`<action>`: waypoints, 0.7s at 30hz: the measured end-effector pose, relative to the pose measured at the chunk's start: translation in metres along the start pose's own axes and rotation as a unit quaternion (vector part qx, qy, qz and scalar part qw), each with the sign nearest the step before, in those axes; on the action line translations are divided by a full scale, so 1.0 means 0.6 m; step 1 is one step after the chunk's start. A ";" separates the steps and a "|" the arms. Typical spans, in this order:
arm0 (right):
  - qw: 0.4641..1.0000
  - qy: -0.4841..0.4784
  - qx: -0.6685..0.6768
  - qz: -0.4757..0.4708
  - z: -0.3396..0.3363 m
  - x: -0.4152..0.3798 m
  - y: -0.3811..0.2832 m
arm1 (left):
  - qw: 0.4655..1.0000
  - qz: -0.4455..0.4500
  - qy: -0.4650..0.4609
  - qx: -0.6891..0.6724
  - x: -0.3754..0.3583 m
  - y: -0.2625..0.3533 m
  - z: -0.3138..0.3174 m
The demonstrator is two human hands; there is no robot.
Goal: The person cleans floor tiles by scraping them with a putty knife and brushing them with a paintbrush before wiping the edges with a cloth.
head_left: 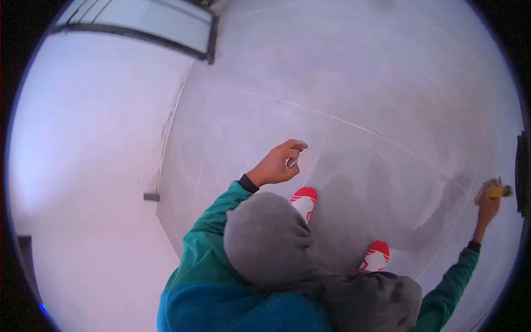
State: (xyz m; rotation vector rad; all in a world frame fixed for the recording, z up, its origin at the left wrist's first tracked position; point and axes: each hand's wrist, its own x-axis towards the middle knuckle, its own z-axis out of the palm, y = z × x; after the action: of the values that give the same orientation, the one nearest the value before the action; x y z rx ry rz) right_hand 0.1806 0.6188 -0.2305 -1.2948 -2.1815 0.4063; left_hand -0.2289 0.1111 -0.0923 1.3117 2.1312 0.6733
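Note:
Over the tiled floor, near the middle of the head view, my left hand (277, 164) is curled with its fingers bent round a small whitish thing (293, 161) that I cannot make out. At the far right, my right hand (488, 206) is wrapped round a yellow object (499, 191), with something greyish and crumpled (485, 192) beside it. The right arm is stretched out low towards the floor. Most of what the right hand holds is too small to tell.
Grey floor tiles (265, 66) with pale joints spread ahead. A white wall (94, 138) stands on the left, with a dark-framed panel (166, 25) at the upper left. My feet in red and white socks (303, 203) are below; a dark edge (521, 171) lies far right.

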 end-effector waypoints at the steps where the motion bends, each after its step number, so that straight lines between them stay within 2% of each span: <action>1: 1.000 -0.004 0.006 -0.021 -0.001 0.041 -0.024 | 0.998 -0.035 0.047 -0.024 -0.034 -0.037 0.003; 2: 0.982 -0.069 0.165 -0.058 -0.006 0.075 -0.054 | 0.992 -0.072 0.087 -0.052 -0.071 -0.077 0.008; 3: 0.936 -0.136 0.313 -0.086 -0.012 0.107 -0.090 | 0.990 -0.082 0.098 -0.063 -0.108 -0.122 0.013; 4: 0.933 -0.149 0.311 -0.099 -0.017 0.125 -0.144 | 0.981 -0.108 0.159 -0.041 -0.149 -0.169 0.017; 5: 0.883 -0.237 0.402 -0.039 -0.023 0.123 -0.224 | 0.966 -0.135 0.219 -0.019 -0.197 -0.223 0.022; 7: 0.763 -0.383 0.517 0.070 -0.025 0.127 -0.362 | 0.926 -0.209 0.279 0.144 -0.300 -0.329 0.034; 8: 0.762 -0.396 0.508 0.064 -0.014 0.132 -0.415 | 0.899 -0.307 0.291 0.110 -0.338 -0.357 0.026; 9: 0.785 -0.441 0.435 -0.012 0.000 0.138 -0.467 | 0.863 -0.401 0.299 0.072 -0.373 -0.387 0.015; 10: 0.798 -0.478 0.356 -0.087 0.013 0.138 -0.522 | 0.843 -0.373 0.361 0.140 -0.414 -0.441 0.023; 11: 0.818 -0.475 0.284 -0.158 0.017 0.105 -0.626 | 0.788 -0.435 0.389 0.197 -0.448 -0.484 0.034; 12: 0.815 -0.483 0.276 -0.162 0.029 0.095 -0.696 | 0.735 -0.485 0.412 0.233 -0.472 -0.511 0.037; 13: 0.801 -0.560 0.114 -0.179 0.046 0.096 -0.768 | 0.706 -0.531 0.407 0.233 -0.488 -0.522 0.032; 14: 0.762 -0.616 -0.050 -0.195 0.059 0.086 -0.830 | 0.675 -0.574 0.401 0.233 -0.502 -0.531 0.030; 15: 0.817 -0.545 -0.038 -0.185 0.089 0.039 -0.864 | 0.671 -0.581 0.401 0.225 -0.518 -0.549 0.042; 16: 0.862 -0.382 0.065 -0.327 0.147 0.025 -0.828 | 0.647 -0.597 0.413 0.232 -0.531 -0.568 0.052; 18: 0.907 -0.359 -0.040 -0.215 0.210 -0.030 -0.939 | 0.617 -0.622 0.424 0.229 -0.551 -0.610 0.065; 19: 0.903 -0.363 -0.049 -0.224 0.238 -0.032 -0.982 | 0.607 -0.612 0.455 0.225 -0.548 -0.613 0.061; 21: 0.862 -0.433 0.119 -0.235 0.296 -0.050 -0.996 | 0.594 -0.602 0.485 0.224 -0.544 -0.619 0.080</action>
State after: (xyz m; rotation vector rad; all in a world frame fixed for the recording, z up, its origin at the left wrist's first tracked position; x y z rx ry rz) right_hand -0.3354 0.3064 -0.0704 -0.3995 -2.9202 1.1768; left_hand -0.3091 -0.3272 -0.3119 -0.8808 3.3897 0.1550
